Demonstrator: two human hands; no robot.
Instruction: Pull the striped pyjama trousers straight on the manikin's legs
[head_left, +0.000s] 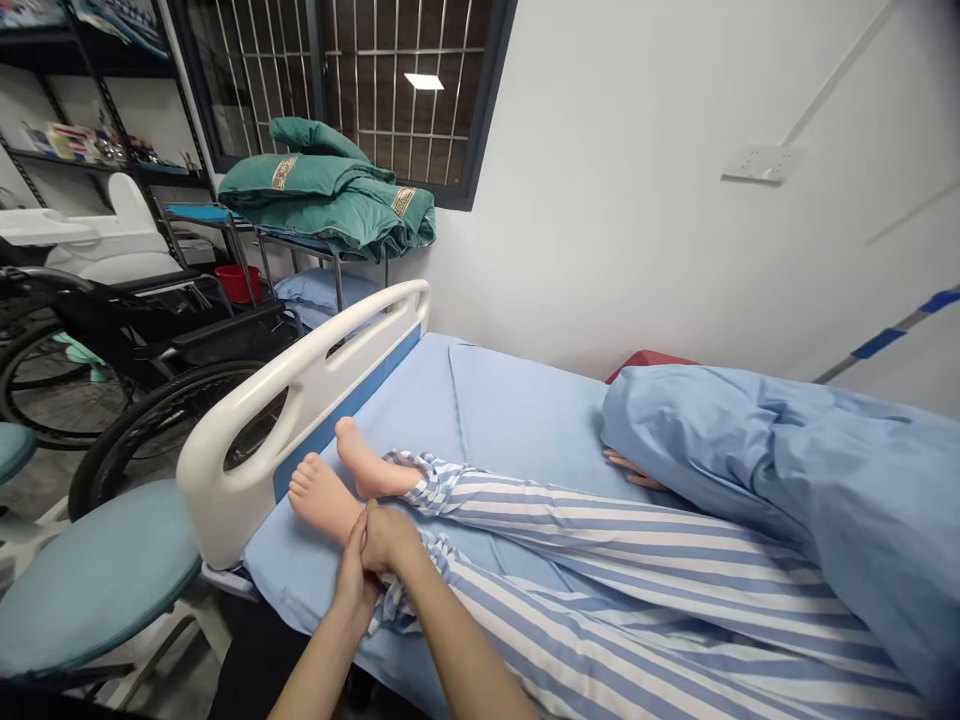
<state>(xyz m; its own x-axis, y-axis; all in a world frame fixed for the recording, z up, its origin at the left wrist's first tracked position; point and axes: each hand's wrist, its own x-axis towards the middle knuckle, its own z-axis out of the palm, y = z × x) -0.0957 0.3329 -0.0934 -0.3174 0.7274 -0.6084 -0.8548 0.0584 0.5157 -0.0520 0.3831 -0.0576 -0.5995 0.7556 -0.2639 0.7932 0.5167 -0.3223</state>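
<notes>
A care manikin in blue-and-white striped trousers [600,530] lies on a bed, its bare feet towards the footboard. My left hand [352,575] and my right hand [390,538] meet around the ankle of its nearer foot [322,497], closed on it just above the trouser cuff. Part of that ankle is hidden under my fingers. The farther foot [371,465] rests on the sheet beside them, toes up. A light blue quilt [787,450] covers the manikin's upper part, and one of its hands [634,468] shows at the quilt's edge.
A white footboard [315,370] closes the bed's left end. Beyond it stand a wheelchair [172,340] and a teal stool [97,575]. Folded green quilts [330,190] lie on a rack under the barred window. White wall [660,180] runs along the bed's far side.
</notes>
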